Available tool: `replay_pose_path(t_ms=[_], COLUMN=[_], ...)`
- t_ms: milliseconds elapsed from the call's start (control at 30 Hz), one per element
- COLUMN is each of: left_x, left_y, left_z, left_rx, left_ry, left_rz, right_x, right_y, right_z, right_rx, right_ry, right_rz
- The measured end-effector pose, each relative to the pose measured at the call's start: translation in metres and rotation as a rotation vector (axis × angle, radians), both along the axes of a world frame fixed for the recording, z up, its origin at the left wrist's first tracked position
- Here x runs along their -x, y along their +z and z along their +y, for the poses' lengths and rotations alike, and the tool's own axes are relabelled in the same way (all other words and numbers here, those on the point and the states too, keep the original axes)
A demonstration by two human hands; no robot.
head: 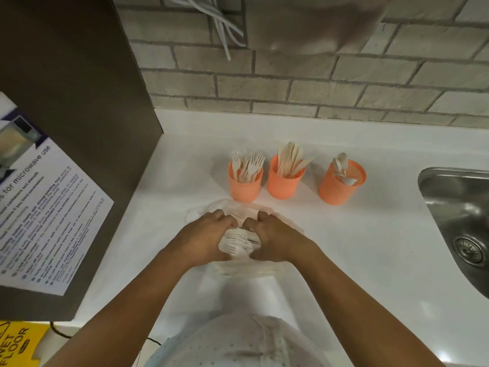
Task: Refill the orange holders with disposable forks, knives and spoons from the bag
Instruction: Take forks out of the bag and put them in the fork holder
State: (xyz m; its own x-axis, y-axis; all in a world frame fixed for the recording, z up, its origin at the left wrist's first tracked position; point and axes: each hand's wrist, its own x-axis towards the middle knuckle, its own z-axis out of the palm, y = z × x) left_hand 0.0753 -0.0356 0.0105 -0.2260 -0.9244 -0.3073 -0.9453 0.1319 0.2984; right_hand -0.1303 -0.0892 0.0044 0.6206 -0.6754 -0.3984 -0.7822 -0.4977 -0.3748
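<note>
White counter (370, 247) under a brick wall carries the clear bag (239, 245) near its front edge, left hand (205, 235) and right hand (275, 239) gripping it with curled fingers; behind, fork holder (245, 185) and knife holder (284, 182) look stocked, spoon holder (341, 185) nearly empty

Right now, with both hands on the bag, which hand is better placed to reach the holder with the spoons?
Probably the right hand. It grips the bag on the side nearer the spoon holder, which stands farthest right; the left hand would have to cross over.
</note>
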Motion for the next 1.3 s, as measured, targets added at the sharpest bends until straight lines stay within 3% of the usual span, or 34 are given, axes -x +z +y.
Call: replay_pose_path(t_ms=[267, 433, 600, 1033, 1300], left_x=[0.001, -0.003, -0.01, -0.016, 0.002], left_y=[-0.003, -0.002, 0.002, 0.01, 0.016], left_z=[0.003, 0.0, -0.007, -0.013, -0.013], left_rx=[0.081, 0.034, -0.015, 0.093, 0.099], left_ry=[0.014, 0.044, 0.086, 0.304, 0.374], left_rz=[-0.062, -0.025, 0.004, 0.402, 0.532], right_x=[-0.007, -0.009, 0.0, 0.012, 0.008], right_y=[-0.011, -0.02, -0.02, -0.019, -0.022], right_z=[0.015, 0.014, 0.006, 0.0, -0.004], right_rx=[0.082, 0.15, 0.023, -0.055, -0.012], right_ry=[0.015, 0.003, -0.013, -0.051, -0.101], right_rz=[0.011, -0.034, -0.136, -0.302, -0.422])
